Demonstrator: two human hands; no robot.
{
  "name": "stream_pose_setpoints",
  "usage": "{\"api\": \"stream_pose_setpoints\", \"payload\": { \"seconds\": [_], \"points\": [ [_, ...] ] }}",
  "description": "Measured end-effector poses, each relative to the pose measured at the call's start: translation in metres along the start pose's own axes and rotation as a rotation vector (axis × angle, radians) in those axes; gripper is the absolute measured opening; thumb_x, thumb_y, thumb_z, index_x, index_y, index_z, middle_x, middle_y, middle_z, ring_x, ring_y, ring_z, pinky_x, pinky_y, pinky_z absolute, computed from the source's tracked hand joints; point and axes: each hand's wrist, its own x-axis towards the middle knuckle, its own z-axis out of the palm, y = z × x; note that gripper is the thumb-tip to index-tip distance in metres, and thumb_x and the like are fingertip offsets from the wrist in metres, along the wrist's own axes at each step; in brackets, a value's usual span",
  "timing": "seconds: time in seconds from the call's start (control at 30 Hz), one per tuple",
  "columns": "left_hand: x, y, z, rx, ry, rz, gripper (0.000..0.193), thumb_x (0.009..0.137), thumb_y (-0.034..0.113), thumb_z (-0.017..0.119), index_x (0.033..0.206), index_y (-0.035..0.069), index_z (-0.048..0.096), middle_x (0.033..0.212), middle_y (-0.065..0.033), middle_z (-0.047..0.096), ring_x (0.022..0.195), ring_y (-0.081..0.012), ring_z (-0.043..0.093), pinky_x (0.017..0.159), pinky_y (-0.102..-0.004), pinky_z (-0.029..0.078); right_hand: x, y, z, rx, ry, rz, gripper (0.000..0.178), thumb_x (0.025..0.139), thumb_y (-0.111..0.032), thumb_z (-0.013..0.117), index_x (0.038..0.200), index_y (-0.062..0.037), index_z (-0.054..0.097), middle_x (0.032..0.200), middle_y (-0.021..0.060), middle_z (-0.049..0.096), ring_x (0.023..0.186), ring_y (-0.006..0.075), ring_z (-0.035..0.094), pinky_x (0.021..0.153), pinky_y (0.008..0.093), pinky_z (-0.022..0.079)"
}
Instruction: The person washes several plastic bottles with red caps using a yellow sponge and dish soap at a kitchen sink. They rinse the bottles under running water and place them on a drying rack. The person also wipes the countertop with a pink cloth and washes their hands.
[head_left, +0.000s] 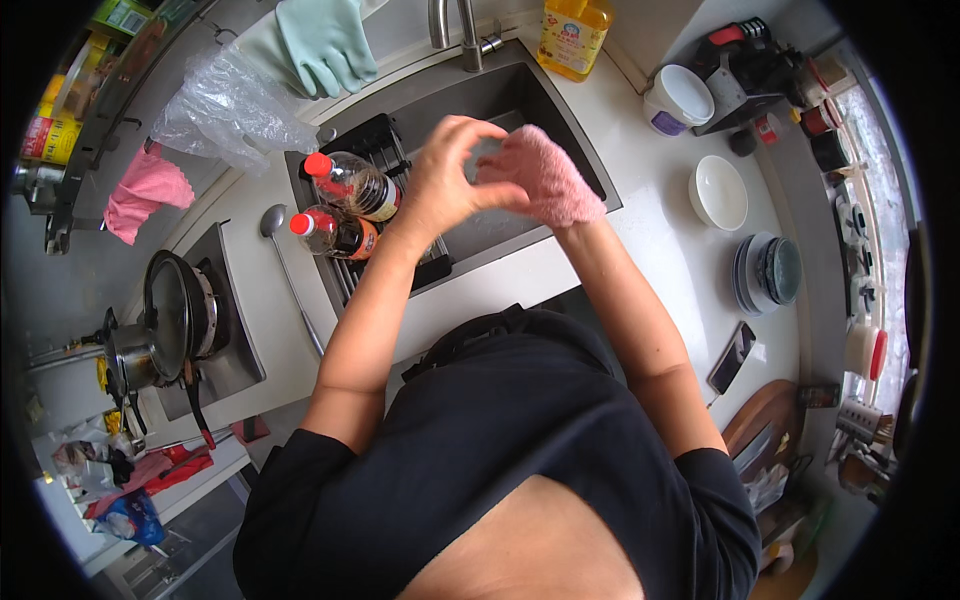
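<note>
Above the sink (560, 120) at the frame's upper centre, a soft, light pink cloth (545, 175), best bunched anywhere, is being gripped by the right hand (565, 195) and pinched by the left hand (450, 175) fingers.

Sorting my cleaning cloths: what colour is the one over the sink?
Pink, covering the right hand; head view shows the cloth best.
</note>
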Motion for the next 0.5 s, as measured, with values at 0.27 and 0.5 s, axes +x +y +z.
{"api": "stream_pose_setpoints", "payload": {
  "seconds": [0.27,0.5],
  "points": [
    [0.032,0.003,0.009,0.149,0.315,0.299,0.020,0.066,-0.005,0.063,0.082,0.007,0.068,0.079,-0.0104,0.066,0.075,-0.0269,0.065,0.070,-0.0336,0.053,0.051,0.028,-0.094,0.303,0.105,-0.439,0.044,0.075,-0.012,0.071,0.113,-0.0016,0.052,0.095,0.0111,0.060,0.090,0.0191,0.058,0.079,0.0318,0.045],
    [0.152,0.023,-0.090,-0.609,-0.103,-0.134,0.025,0.080,-0.005,0.044,0.097,-0.005,0.063,0.080,-0.0097,0.067,0.060,-0.0156,0.064,0.057,-0.0234,0.051,0.024,0.075,-0.171,0.350,-0.306,0.708,0.036,0.088,-0.032,0.057,0.119,-0.0137,0.060,0.105,-0.0014,0.061,0.094,0.0082,0.055,0.077,0.0248,0.045]
  ]
}}
